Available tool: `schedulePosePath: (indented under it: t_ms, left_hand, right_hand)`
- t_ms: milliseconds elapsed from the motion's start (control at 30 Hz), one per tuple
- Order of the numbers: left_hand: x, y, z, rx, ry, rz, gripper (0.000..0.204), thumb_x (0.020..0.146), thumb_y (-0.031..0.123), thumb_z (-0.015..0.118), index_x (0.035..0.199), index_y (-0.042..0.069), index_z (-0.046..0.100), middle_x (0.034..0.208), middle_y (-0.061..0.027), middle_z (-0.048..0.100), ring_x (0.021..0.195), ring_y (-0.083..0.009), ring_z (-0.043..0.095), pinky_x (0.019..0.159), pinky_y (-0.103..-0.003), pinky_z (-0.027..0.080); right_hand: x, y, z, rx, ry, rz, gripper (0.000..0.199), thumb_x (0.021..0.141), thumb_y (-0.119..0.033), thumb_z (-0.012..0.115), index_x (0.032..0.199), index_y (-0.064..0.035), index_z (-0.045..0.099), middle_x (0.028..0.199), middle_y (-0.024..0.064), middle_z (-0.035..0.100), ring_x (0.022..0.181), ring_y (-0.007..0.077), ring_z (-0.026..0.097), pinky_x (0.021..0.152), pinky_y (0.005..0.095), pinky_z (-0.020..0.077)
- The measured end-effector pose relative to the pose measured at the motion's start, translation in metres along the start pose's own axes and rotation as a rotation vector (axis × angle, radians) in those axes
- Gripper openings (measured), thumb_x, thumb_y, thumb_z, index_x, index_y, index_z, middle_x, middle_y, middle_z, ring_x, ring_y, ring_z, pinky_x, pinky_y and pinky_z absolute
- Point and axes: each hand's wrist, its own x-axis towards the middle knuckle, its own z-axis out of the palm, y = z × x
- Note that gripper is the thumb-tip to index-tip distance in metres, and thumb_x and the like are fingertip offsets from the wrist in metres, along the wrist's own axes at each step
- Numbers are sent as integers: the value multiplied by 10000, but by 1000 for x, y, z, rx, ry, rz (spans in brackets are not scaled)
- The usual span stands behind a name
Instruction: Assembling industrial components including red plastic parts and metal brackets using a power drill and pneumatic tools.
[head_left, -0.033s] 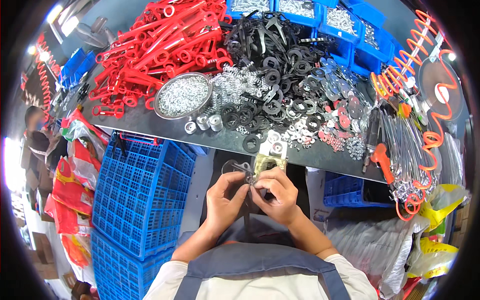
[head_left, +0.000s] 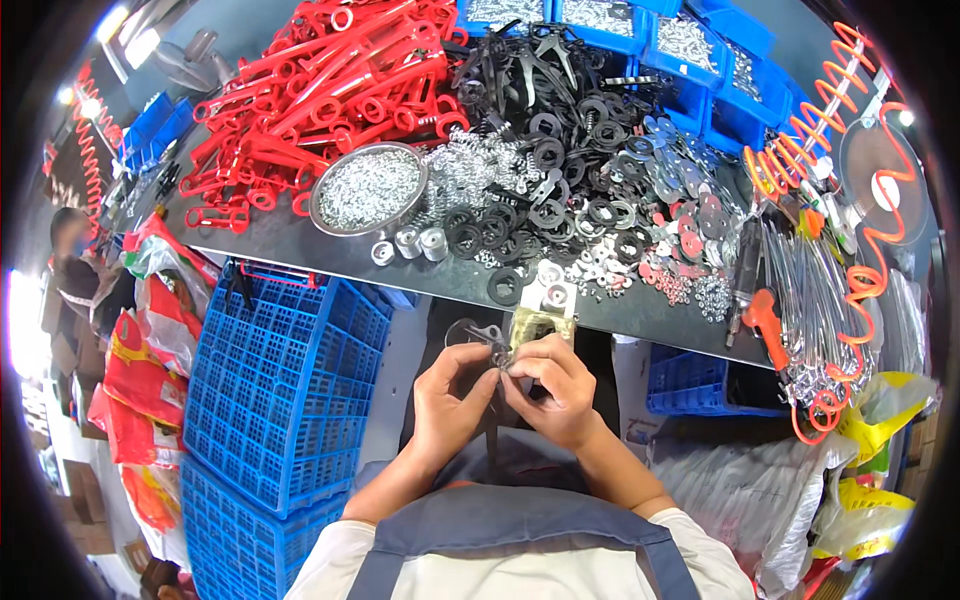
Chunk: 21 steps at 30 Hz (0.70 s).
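Note:
Close together in front of the bench edge, my left hand (head_left: 452,398) and my right hand (head_left: 556,390) pinch one small dark metal part (head_left: 497,350). Its upper end shows a ring-like eye, and a thin dark loop curves out on its left. Fingertips cover most of the lower end, so its exact kind is unclear. Both thumbs press in from below, with the index fingers bent over the part. Just beyond my right fingers is a metal fixture (head_left: 544,312) on the bench edge, a pale plate with a round piece on top.
On the dark bench (head_left: 300,245) lie red levers (head_left: 330,90), black parts (head_left: 560,130), springs (head_left: 480,165) and a metal bowl (head_left: 368,190) of small pieces. Blue bins (head_left: 685,50) line the back. Cables (head_left: 815,290) and an orange coiled hose (head_left: 865,280) hang right; blue crates (head_left: 280,390) stand left.

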Motion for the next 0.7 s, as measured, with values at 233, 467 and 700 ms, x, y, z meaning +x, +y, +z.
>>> schedulePosePath:
  t_ms: [233,467,700]
  left_hand:
    - [9,-10,-1,55,76,178,212,755,-73,639,943,-17,559,958,-82,590,854,-126,571,761,-250,471]
    - [18,-19,-21,-401,175,-61,181,747,-119,521,880,1,504,868,-81,529,824,-173,595,804,-302,489]
    - [23,-23,-22,-511,123,-154,167,753,-117,494,865,6,507,863,-97,553,821,-201,627,779,-354,524]
  right_hand:
    - [-2,1,9,-6,-43,72,254,670,87,733,871,-13,613,879,114,624,754,256,616,661,332,503]
    - [10,81,-74,-420,-63,334,173,804,-48,642,970,-1,643,917,149,658,849,284,645,758,347,508]
    - [49,205,-192,-1174,-452,260,258,745,-55,576,978,-65,687,965,96,635,1004,312,550,838,412,475]
